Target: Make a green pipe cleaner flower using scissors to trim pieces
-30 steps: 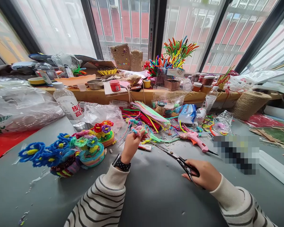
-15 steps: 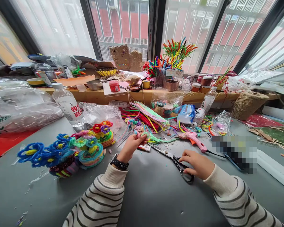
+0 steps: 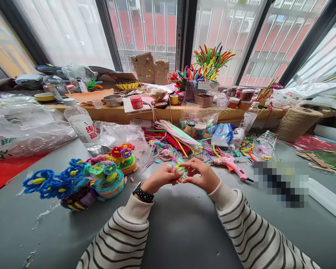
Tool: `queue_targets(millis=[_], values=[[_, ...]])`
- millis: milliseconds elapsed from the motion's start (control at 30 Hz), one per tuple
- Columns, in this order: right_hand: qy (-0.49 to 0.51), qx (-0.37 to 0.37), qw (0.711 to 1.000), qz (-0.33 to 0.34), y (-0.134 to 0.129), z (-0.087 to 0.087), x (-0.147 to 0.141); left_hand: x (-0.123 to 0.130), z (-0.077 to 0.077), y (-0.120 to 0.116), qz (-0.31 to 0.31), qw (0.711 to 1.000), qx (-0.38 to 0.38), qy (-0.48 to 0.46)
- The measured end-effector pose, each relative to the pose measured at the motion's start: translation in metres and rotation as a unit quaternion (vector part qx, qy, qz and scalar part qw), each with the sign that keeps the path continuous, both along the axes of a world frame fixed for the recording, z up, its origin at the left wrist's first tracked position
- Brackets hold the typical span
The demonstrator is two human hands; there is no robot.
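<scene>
Grey tabletop; bottle with red Chinese lettering; left hand pinches pastel stems, right hand touching, grip unclear.

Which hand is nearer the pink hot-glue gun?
Right: the right hand is just left of the pink hot-glue gun; the left hand is farther left.

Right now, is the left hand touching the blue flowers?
Apart. The head view shows a plain gap: grey tabletop and a round pastel base lie between the left hand and the blue flowers.
</scene>
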State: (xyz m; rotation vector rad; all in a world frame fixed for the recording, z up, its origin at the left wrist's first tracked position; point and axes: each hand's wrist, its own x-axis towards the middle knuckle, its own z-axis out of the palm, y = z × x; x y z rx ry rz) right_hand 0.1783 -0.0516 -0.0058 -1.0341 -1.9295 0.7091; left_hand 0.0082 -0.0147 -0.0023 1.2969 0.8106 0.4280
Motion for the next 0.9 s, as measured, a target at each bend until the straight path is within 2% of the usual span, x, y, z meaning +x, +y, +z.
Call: queue_targets(millis=[200,467,700,900], values=[[0.011,-0.022,1.000,0.020,-0.0013,0.0020,0.0023,0.0019,0.0048,-0.0032,-0.004,1.000,0.020,0.016],[0.011,-0.006,1.000,0.001,-0.0032,0.0014,0.0030,0.0012,0.0026,-0.0032,-0.009,1.000,-0.004,0.014],[0.055,-0.027,0.998,0.011,-0.0033,0.0007,0.0031,0.0011,0.0043,-0.0046,-0.019,1.000,-0.002,-0.004],[0.057,-0.046,0.997,0.004,-0.0037,-0.0013,0.0059,0.0016,0.0045,-0.0052,-0.040,0.998,-0.037,-0.022]])
